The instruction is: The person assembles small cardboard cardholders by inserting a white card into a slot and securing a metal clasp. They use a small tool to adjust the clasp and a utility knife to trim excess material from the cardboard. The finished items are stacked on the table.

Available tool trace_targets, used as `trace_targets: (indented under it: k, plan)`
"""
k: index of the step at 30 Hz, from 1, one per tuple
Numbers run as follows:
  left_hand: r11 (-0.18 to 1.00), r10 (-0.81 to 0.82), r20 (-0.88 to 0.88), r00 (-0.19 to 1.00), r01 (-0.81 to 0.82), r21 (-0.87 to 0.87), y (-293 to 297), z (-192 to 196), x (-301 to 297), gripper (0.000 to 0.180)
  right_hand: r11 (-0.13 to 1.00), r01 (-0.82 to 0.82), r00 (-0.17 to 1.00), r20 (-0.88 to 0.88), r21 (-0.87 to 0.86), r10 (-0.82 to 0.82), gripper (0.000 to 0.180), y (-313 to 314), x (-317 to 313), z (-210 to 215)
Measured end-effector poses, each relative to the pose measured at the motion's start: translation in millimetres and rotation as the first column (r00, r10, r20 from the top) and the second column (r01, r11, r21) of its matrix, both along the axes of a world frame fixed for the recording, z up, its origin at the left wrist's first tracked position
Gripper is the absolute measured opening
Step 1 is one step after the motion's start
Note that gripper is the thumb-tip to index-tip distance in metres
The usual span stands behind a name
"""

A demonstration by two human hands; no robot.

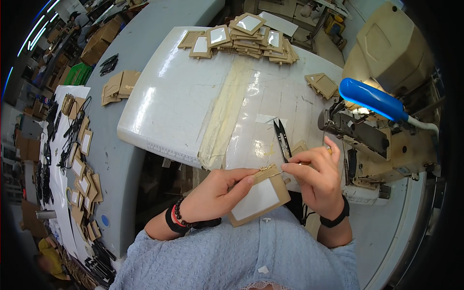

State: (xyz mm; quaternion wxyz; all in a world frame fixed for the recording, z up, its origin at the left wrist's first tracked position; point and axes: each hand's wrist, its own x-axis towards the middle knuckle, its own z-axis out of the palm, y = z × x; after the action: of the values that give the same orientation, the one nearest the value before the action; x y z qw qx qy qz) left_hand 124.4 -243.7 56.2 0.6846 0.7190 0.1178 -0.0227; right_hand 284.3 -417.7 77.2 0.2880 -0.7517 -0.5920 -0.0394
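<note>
My left hand (215, 195) pinches the upper edge of a tan badge holder (286, 189) with a white window. The holder is tilted in front of my blue top, with a small gold-coloured metal fitting (264, 168) at its top edge beside my thumb. My right hand (316, 176) is closed on a thin metal tool (279, 173), its tip at the holder's top edge. The tool's exact kind is unclear; a yellowish bit shows between the fingers. Just beyond my hands, black thread snips (282, 137) lie on the white work surface.
A heap of tan holders (249, 38) sits at the far edge, with a smaller stack (321, 85) at right. The sewing machine (360, 133) and blue lamp (372, 99) stand on the right. More holders (84, 183) and black cords (72, 125) cover the left table.
</note>
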Motion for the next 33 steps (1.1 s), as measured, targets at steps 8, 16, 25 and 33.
trace_targets:
  k: [8,16,25,33]
  plan:
    - [0.997,-0.031,-0.008,0.999,0.030,-0.075,2,-1,0,0.033,0.997,-0.080,0.958,-0.276,-0.001,0.077,0.021,-3,4,-10]
    - [0.996,-0.045,0.023,0.999,0.047,-0.072,4,0,-1,0.032,0.995,-0.099,0.816,-0.573,-0.011,0.074,0.018,-5,-1,-21]
    - [0.997,-0.043,0.010,0.999,0.044,-0.067,3,1,0,0.032,0.998,-0.036,0.987,-0.152,0.055,0.043,0.022,-2,-4,-15]
    - [0.998,-0.056,0.079,0.995,0.056,0.006,3,-8,-4,0.030,0.996,-0.069,0.944,-0.319,0.064,0.086,0.016,-3,-9,-18]
